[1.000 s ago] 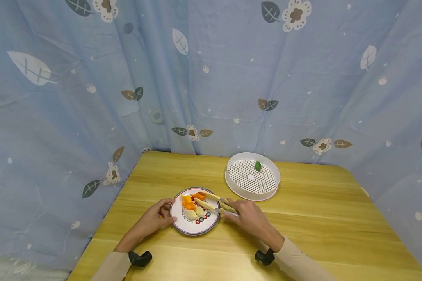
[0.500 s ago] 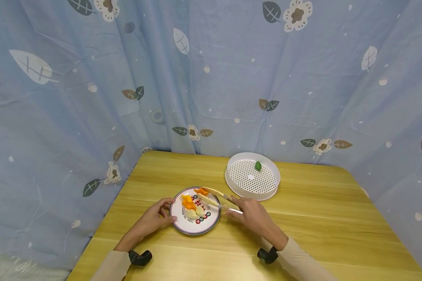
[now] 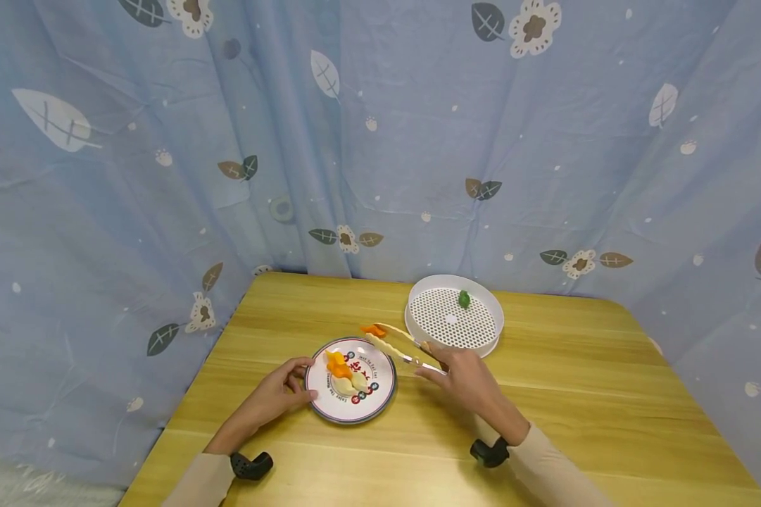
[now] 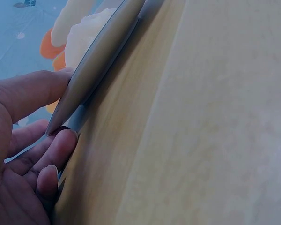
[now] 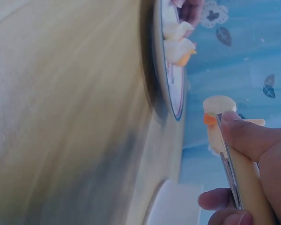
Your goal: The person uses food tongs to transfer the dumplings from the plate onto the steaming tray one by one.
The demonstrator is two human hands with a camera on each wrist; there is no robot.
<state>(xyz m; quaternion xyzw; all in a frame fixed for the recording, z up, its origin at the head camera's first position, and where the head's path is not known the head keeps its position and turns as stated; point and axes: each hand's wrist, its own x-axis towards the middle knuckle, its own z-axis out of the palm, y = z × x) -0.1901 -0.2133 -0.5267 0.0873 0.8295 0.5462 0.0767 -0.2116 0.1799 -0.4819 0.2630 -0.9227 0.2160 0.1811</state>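
My left hand (image 3: 279, 394) grips the left rim of a round printed plate (image 3: 342, 410), thumb on top and fingers under the edge in the left wrist view. On the plate lie a yellow dumpling-like piece (image 3: 334, 358), an orange one (image 3: 340, 371) and pale ones (image 3: 358, 382). My right hand (image 3: 467, 378) holds tongs (image 3: 389, 348) with pale tips and metal arms. Between the tips, another orange dumpling-like piece (image 3: 372, 329) hangs just beyond the plate's far rim. The right wrist view shows that piece (image 5: 210, 118) mostly covered by the tips.
A white perforated steamer tray (image 3: 446, 317) stands at the back of the wooden table (image 3: 576, 373), right of the plate, with a small green piece (image 3: 464, 299) inside. My right hand covers part of its front edge. A blue patterned curtain (image 3: 405, 141) hangs behind.
The right hand has lifted the orange piece off the plate with the tongs and carried it up and rightward, past the far rim. The left hand has stayed at the plate.
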